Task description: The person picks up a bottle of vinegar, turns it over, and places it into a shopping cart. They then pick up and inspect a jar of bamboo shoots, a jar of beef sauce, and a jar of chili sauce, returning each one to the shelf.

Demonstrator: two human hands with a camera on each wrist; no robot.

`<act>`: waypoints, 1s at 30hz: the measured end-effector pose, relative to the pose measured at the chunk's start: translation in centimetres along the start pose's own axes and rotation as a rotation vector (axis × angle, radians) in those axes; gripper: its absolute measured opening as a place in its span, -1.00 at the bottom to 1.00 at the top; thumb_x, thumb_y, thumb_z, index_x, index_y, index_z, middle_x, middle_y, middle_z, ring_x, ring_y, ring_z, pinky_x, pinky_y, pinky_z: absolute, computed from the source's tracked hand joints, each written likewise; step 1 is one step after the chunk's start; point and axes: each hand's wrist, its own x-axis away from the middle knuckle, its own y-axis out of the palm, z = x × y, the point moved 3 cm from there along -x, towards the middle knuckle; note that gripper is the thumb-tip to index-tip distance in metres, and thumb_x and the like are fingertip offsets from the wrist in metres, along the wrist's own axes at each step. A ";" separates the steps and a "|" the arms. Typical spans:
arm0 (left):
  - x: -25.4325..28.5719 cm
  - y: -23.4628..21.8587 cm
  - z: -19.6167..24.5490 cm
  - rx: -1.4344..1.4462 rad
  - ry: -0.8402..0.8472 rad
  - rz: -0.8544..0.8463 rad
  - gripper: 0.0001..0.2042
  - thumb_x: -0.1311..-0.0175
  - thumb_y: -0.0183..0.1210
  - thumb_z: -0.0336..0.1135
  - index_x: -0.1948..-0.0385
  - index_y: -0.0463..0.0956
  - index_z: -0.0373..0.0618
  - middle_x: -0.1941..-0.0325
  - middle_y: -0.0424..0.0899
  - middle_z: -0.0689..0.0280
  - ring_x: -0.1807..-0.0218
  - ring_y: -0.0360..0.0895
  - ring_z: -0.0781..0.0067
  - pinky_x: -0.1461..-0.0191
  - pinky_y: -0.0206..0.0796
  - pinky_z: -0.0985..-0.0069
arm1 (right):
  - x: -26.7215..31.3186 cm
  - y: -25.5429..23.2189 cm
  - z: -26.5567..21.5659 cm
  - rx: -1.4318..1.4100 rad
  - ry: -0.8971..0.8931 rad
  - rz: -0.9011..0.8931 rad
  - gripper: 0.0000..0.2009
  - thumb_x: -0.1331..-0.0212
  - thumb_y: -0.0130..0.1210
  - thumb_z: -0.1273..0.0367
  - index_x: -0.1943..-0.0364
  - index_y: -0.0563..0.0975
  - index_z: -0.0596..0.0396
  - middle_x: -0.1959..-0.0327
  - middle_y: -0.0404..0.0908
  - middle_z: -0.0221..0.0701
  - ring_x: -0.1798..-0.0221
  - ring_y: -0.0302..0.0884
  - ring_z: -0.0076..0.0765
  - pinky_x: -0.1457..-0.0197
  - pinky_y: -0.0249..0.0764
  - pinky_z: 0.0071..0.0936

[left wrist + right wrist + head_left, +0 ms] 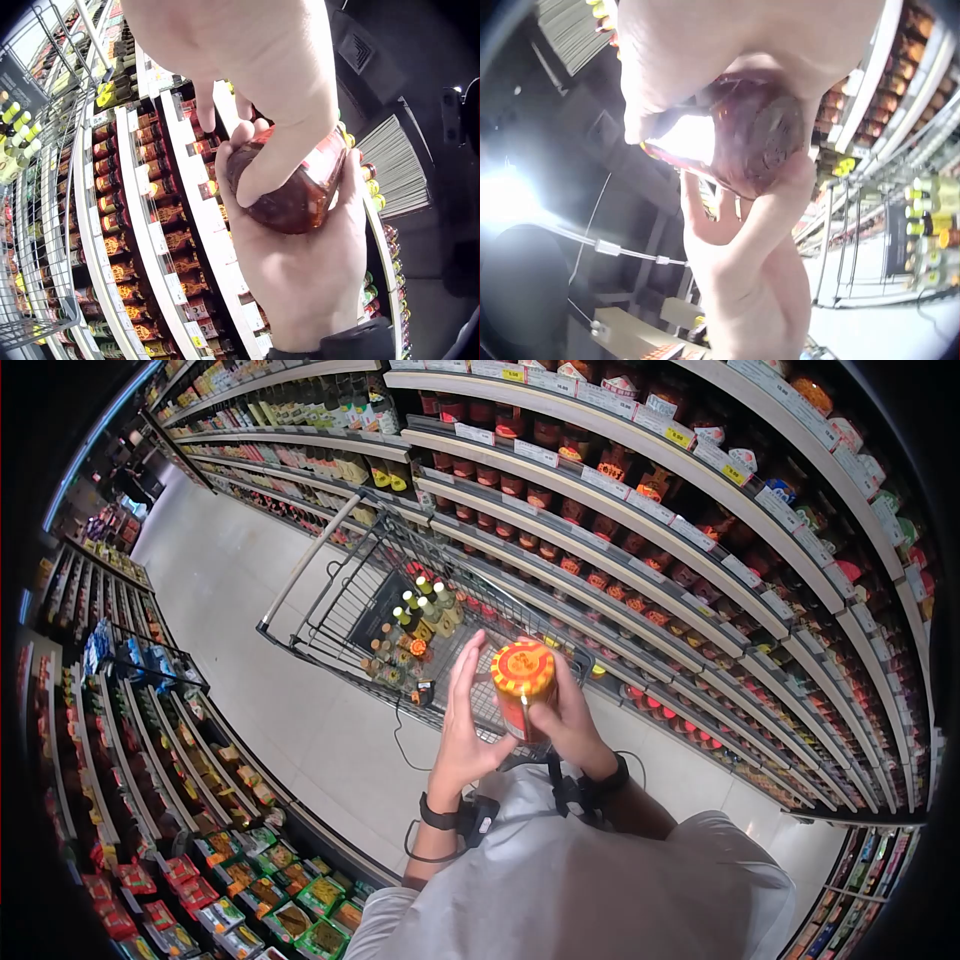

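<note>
A glass jar with a red-and-yellow lid [522, 668] and dark red contents is held up in front of the chest. My right hand [572, 718] grips it round the side; in the left wrist view the same hand cups the jar [289, 199] from below. On the other side is my left hand [462, 715], its fingers mostly straight and spread, a gap between them and the lid. Its thumb touches the jar's base, as the right wrist view shows, where the left hand [750, 262] lies below the jar [754, 139].
A shopping cart [300, 645] stands just ahead, with several bottles [425, 615] in it. Shelves of jars [600, 490] with price tags run along the right. Low shelves of packets [270, 885] line the left. Pale floor [215, 580] stretches down the aisle.
</note>
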 end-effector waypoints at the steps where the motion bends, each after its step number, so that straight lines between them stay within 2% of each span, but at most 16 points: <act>1: 0.2 0.1 -0.1 0.079 -0.053 -0.030 0.16 0.24 0.57 -0.39 -0.53 -0.02 -0.08 -0.55 0.19 0.01 -0.54 0.21 0.04 -0.57 0.05 0.14 | 0.0 0.0 -0.3 0.071 -0.075 0.008 -0.22 -0.19 0.36 0.29 -0.44 0.18 0.18 -0.29 0.41 -0.23 -0.36 0.37 -0.40 -0.40 0.29 -0.38; 3: 0.4 0.4 -0.3 0.237 -0.159 -0.091 0.17 0.23 0.56 -0.41 -0.54 -0.05 -0.07 -0.56 0.18 0.02 -0.55 0.20 0.05 -0.59 0.03 0.16 | 0.2 -0.7 -0.1 0.190 -0.134 -0.004 -0.14 0.00 0.49 0.31 -0.40 0.24 0.17 -0.29 0.44 -0.23 -0.35 0.41 -0.36 -0.39 0.31 -0.37; 4: 0.2 0.5 0.4 0.215 -0.116 -0.083 0.05 0.21 0.51 -0.43 -0.48 0.09 -0.11 -0.52 0.26 0.00 -0.49 0.29 -0.05 -0.54 0.12 0.15 | 0.3 -1.0 0.1 0.249 -0.161 -0.008 -0.09 0.10 0.55 0.32 -0.39 0.27 0.17 -0.29 0.45 -0.23 -0.34 0.43 -0.34 -0.39 0.33 -0.36; 8: -0.3 1.1 0.1 0.164 -0.020 -0.154 0.04 0.20 0.59 -0.27 -0.44 0.14 -0.17 -0.48 0.31 0.01 -0.47 0.33 0.07 -0.49 0.21 0.22 | -0.5 -0.9 -0.9 0.517 -0.313 -0.036 -0.15 0.30 0.62 0.33 -0.26 0.46 0.07 -0.19 0.55 -0.24 -0.27 0.53 -0.20 -0.31 0.43 -0.33; 11: 0.7 2.3 -2.1 0.633 -0.239 0.014 -0.02 0.15 0.59 -0.23 -0.37 0.18 -0.21 -0.42 0.38 0.01 -0.44 0.36 0.16 -0.47 0.25 0.24 | -1.0 0.1 -2.7 0.666 -0.326 -0.068 -0.19 0.27 0.60 0.35 -0.23 0.48 0.08 -0.14 0.57 -0.26 -0.19 0.57 -0.20 -0.28 0.45 -0.34; 12: 1.6 1.9 -4.0 0.704 -0.305 -0.016 -0.08 0.14 0.58 -0.29 -0.33 0.20 -0.23 -0.37 0.41 0.03 -0.39 0.41 0.24 -0.45 0.28 0.28 | -1.1 0.2 -3.5 0.713 -0.266 -0.071 -0.32 0.11 0.49 0.42 -0.22 0.49 0.12 -0.09 0.60 -0.26 -0.10 0.61 -0.21 -0.23 0.47 -0.32; 15: 3.0 2.6 -5.2 1.306 -0.580 0.084 -0.12 0.07 0.48 -0.23 -0.34 0.19 -0.26 -0.27 0.49 -0.01 -0.24 0.57 0.13 -0.29 0.48 0.19 | -1.3 -1.3 -3.2 0.605 -0.065 -0.130 -0.44 -0.09 0.35 0.45 -0.25 0.47 0.14 -0.07 0.63 -0.25 -0.03 0.62 -0.27 -0.17 0.49 -0.35; 16: 3.6 2.5 -5.5 1.307 -0.592 0.161 -0.14 0.02 0.43 -0.12 -0.34 0.20 -0.29 -0.22 0.53 -0.02 -0.19 0.60 0.05 -0.20 0.54 0.13 | -1.3 -1.9 -2.2 0.527 -0.050 -0.140 -0.50 -0.22 0.24 0.43 -0.28 0.45 0.13 -0.06 0.66 -0.25 0.00 0.63 -0.33 -0.10 0.50 -0.39; 17: 3.7 2.2 -5.4 1.405 -0.601 0.037 -0.16 0.00 0.42 -0.10 -0.33 0.22 -0.29 -0.21 0.54 -0.02 -0.13 0.64 0.07 -0.16 0.56 0.14 | -1.4 -2.2 -1.7 0.527 -0.044 -0.153 -0.50 -0.24 0.23 0.42 -0.28 0.44 0.13 -0.06 0.66 -0.26 0.01 0.63 -0.34 -0.08 0.51 -0.41; 19: 3.8 2.2 -5.9 1.329 -0.525 0.082 -0.23 -0.05 0.41 -0.19 -0.30 0.25 -0.28 -0.19 0.55 0.00 -0.06 0.66 0.10 -0.14 0.55 0.22 | -1.7 -2.5 -1.1 0.531 -0.028 -0.184 -0.50 -0.26 0.23 0.39 -0.29 0.43 0.13 -0.06 0.67 -0.27 0.02 0.64 -0.37 -0.05 0.51 -0.44; 23: 3.7 2.2 -6.9 0.095 -0.523 -0.045 -0.40 -0.10 0.37 -0.45 -0.21 0.33 -0.21 -0.04 0.60 0.05 -0.04 0.62 0.09 -0.13 0.44 0.26 | -2.3 -2.7 3.0 0.682 0.149 -0.173 -0.40 -0.15 0.39 0.24 -0.23 0.42 0.19 0.03 0.70 -0.23 -0.01 0.69 -0.32 0.08 0.56 -0.43; 25: 4.6 3.3 -8.9 -0.058 -0.392 -0.006 -0.40 -0.06 0.38 -0.45 -0.20 0.35 -0.17 0.02 0.59 0.03 -0.04 0.62 0.03 -0.12 0.44 0.23 | -2.6 -4.5 7.9 0.789 0.119 -0.209 -0.42 -0.08 0.44 0.19 -0.11 0.47 0.18 0.20 0.73 -0.24 0.17 0.75 -0.20 0.19 0.60 -0.40; 26: 6.1 4.0 -11.0 0.090 -0.581 -0.012 -0.39 -0.06 0.38 -0.45 -0.21 0.35 -0.18 0.01 0.59 0.03 -0.05 0.61 0.00 -0.12 0.44 0.21 | -3.0 -5.0 9.7 0.802 0.201 -0.219 -0.45 -0.06 0.46 0.19 -0.09 0.51 0.15 0.19 0.72 -0.24 0.13 0.74 -0.23 0.12 0.59 -0.39; 27: 7.0 4.3 -12.4 0.169 -0.609 0.047 -0.39 -0.06 0.39 -0.44 -0.22 0.37 -0.17 -0.01 0.60 0.04 -0.08 0.60 -0.04 -0.12 0.45 0.24 | -3.7 -5.5 11.6 0.815 0.284 -0.227 -0.47 -0.04 0.47 0.18 -0.06 0.55 0.12 0.17 0.71 -0.24 0.10 0.73 -0.26 0.04 0.59 -0.38; 29: 9.4 5.6 -16.2 0.337 -0.705 0.139 -0.41 -0.10 0.39 -0.38 -0.21 0.39 -0.18 -0.03 0.62 0.06 -0.11 0.57 -0.06 -0.21 0.41 0.25 | -5.0 -7.5 17.3 0.931 0.325 -0.309 -0.41 0.09 0.50 0.05 0.04 0.55 0.11 0.31 0.71 -0.26 0.21 0.74 -0.19 0.18 0.59 -0.33; 30: 11.1 6.0 -18.4 0.137 -0.705 0.184 -0.42 -0.11 0.39 -0.35 -0.21 0.40 -0.18 -0.04 0.62 0.07 -0.10 0.57 -0.05 -0.27 0.36 0.21 | -5.7 -8.5 20.5 0.983 0.341 -0.349 -0.37 0.16 0.52 -0.01 0.10 0.55 0.11 0.39 0.70 -0.26 0.27 0.74 -0.15 0.25 0.59 -0.31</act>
